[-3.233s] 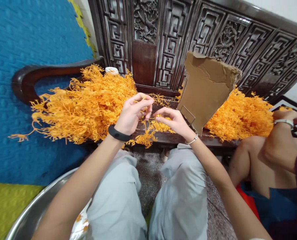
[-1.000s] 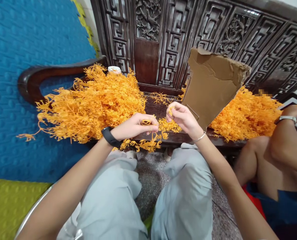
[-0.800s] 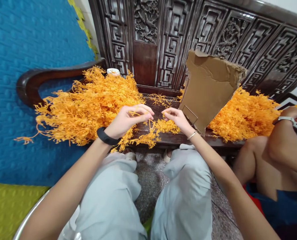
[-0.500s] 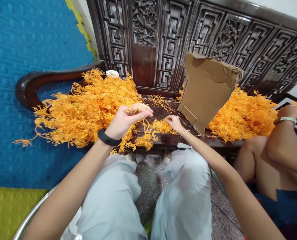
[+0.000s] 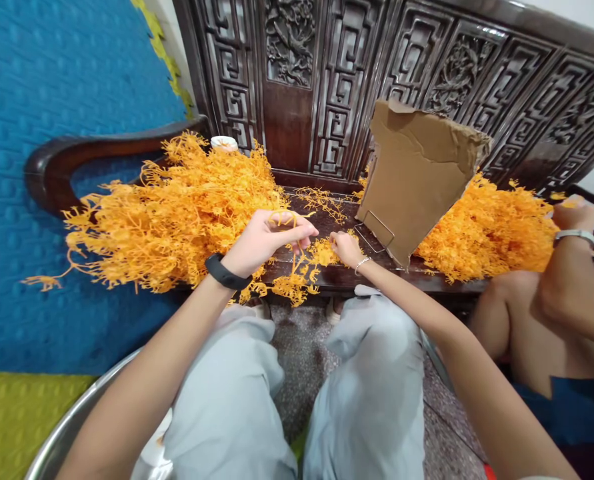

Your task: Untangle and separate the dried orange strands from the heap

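Orange sprig [image 5: 291, 287] hangs from the left hand [image 5: 271, 240], which pinches its thin stem between thumb and fingers, with part of the strand looped across the palm side. The branching end dangles below, by the front edge of the tabletop [image 5: 324, 229]. The right hand [image 5: 347, 250] is curled low at a small heap [image 5: 325, 253] of similar pieces; its fingertips are too small to tell whether they pinch any.

For good handling, a light left pinch on the bare stem seems best, since such thin strands could kink or snag. With the right hand, I would grip just 1 piece by its stem and lift it straight up, so neighbours do not trail along. Best hold the dangling end clear of the large pile [image 5: 177, 220] near the left hand; the 2 could tangle.
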`<state>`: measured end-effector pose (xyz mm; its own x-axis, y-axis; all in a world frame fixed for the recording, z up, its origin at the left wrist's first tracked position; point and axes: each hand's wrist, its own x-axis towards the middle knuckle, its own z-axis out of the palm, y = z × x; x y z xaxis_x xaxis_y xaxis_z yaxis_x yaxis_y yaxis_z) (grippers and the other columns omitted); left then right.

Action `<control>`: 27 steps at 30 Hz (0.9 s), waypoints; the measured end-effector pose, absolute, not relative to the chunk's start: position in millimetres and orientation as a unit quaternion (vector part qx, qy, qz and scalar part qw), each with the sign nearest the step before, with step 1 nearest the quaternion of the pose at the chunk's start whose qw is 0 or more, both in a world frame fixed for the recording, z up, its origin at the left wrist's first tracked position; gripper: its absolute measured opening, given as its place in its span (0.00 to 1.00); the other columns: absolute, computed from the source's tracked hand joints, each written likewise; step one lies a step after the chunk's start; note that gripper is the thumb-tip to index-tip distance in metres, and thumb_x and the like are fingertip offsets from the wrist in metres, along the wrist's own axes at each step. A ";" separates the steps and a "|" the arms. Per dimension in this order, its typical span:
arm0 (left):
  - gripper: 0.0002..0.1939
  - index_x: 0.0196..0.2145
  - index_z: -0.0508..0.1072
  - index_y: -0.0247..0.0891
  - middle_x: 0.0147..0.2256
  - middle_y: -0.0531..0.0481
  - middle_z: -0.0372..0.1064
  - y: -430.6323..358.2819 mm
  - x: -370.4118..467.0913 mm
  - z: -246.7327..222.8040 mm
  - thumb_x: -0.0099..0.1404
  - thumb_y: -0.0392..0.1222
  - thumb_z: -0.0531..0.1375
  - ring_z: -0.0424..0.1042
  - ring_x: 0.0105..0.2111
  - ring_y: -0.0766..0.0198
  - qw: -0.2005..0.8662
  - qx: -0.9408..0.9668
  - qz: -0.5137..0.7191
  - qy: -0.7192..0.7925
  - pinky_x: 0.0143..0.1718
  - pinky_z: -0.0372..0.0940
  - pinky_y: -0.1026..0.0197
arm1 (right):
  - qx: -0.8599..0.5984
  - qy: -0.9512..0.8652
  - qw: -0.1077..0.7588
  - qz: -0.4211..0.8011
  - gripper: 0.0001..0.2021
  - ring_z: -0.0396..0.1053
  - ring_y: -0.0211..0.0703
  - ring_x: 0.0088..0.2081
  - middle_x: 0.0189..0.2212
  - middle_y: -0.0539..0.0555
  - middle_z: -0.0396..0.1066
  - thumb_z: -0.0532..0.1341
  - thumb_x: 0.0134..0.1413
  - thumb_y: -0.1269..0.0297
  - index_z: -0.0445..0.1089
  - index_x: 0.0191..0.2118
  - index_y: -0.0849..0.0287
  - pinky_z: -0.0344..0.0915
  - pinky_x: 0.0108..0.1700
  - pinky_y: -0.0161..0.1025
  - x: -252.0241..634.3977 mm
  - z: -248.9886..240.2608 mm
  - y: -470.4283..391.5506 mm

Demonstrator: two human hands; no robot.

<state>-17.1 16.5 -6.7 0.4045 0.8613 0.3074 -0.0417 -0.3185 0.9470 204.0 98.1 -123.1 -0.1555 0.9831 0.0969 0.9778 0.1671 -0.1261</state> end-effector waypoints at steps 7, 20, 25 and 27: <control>0.12 0.27 0.76 0.32 0.22 0.49 0.71 18.7 -19.7 -6.2 0.53 0.46 0.64 0.67 0.21 0.70 0.493 0.676 0.457 0.302 0.23 0.63 0.67 | -0.653 -0.756 0.043 0.011 0.13 0.68 0.44 0.41 0.42 0.60 0.68 0.50 0.57 0.70 0.70 0.42 0.59 0.58 0.37 0.35 202.5 -123.7 98.2; 0.11 0.26 0.76 0.33 0.22 0.49 0.70 18.1 -25.6 -7.9 0.52 0.46 0.65 0.67 0.21 0.70 0.496 0.656 0.482 0.301 0.22 0.63 0.68 | -0.651 -0.743 0.145 0.056 0.14 0.68 0.45 0.38 0.40 0.63 0.68 0.50 0.54 0.76 0.71 0.39 0.63 0.59 0.39 0.37 198.7 -126.7 98.2; 0.11 0.26 0.76 0.33 0.22 0.50 0.70 19.2 -27.4 -9.1 0.52 0.46 0.65 0.66 0.21 0.70 0.487 0.651 0.497 0.303 0.22 0.63 0.67 | -0.634 -0.718 0.267 0.103 0.13 0.66 0.39 0.33 0.32 0.56 0.70 0.50 0.53 0.74 0.70 0.41 0.64 0.62 0.38 0.35 202.5 -103.4 101.4; 0.11 0.25 0.75 0.33 0.23 0.50 0.70 20.8 -26.9 -10.2 0.51 0.45 0.66 0.66 0.20 0.70 0.481 0.644 0.511 0.305 0.21 0.63 0.67 | -0.623 -0.703 0.320 0.120 0.14 0.65 0.36 0.30 0.31 0.54 0.69 0.49 0.55 0.70 0.67 0.44 0.65 0.63 0.35 0.33 202.4 -83.8 93.2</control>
<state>-26.9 20.8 -10.2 0.2922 0.8837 0.3657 -0.0987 -0.3525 0.9306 202.4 93.2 -83.8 -0.0181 0.9536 0.3006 0.8005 0.1940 -0.5670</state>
